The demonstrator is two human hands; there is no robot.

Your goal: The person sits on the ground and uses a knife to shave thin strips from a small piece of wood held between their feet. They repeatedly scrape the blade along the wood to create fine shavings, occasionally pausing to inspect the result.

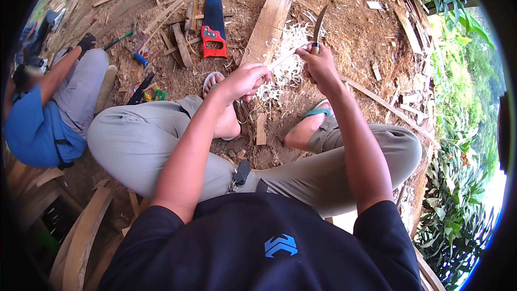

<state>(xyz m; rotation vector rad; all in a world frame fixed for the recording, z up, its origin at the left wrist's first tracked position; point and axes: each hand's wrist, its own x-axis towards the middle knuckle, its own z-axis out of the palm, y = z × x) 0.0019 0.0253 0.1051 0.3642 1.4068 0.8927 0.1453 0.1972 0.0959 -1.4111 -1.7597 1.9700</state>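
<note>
My right hand (319, 63) is closed round the handle of a knife (320, 23), whose curved blade points up and away from me. A thin pale wooden stick (282, 61) spans the gap between my hands. Its near end is in the closed fingers of my left hand (246, 81), and its other end meets the right hand beside the knife. Below the stick, curly white wood shavings (285, 78) lie heaped on the ground, partly over a flat wooden board (269, 24).
A handsaw with a red handle (214, 43) lies at the far left of the board. Wood offcuts (182, 46) and a blue-handled tool (140, 58) are scattered nearby. At the left sits another person in a blue shirt (35, 129). Green plants (458, 183) border the right side.
</note>
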